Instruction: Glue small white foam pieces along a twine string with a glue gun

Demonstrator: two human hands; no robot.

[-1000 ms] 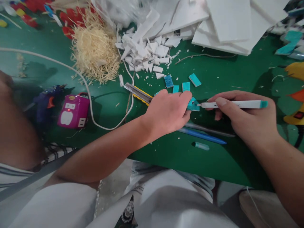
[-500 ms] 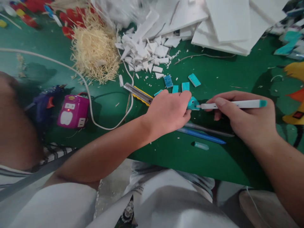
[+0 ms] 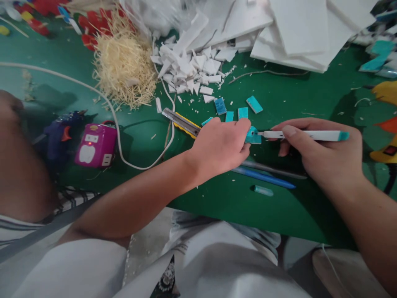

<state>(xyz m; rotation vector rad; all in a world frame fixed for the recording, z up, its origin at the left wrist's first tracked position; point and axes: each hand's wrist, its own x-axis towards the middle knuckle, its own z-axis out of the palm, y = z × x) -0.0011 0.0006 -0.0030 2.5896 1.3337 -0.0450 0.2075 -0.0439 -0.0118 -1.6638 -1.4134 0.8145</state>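
Note:
Between its fingers and thumb, my left hand (image 3: 220, 142) pinches a small teal foam piece (image 3: 254, 136), partly covered by the fingers. My right hand (image 3: 322, 153) is closed round a white marker (image 3: 305, 135) with a teal end. The marker's tip touches the teal piece. Beyond the left hand lie several small teal foam pieces (image 3: 254, 104) and a darker blue one (image 3: 220, 106). A yellow utility knife (image 3: 182, 123) rests with its handle end hidden behind the left hand. Nearer me are a blue pen (image 3: 266, 177) and a teal marker cap (image 3: 263, 190).
White foam scraps (image 3: 192, 68) and stacked foam boards (image 3: 297, 33) fill the back. Straw-like shavings (image 3: 124, 66) are heaped at left. A white cable (image 3: 114, 111) curves past a magenta power adapter (image 3: 96, 145) and a blue glue gun (image 3: 58, 134). A co-worker's arm (image 3: 21, 157) shows at far left.
The marker tip has moved slightly left, from the right edge of the teal piece onto its face, and more teal now covers that edge. My left hand has barely moved.

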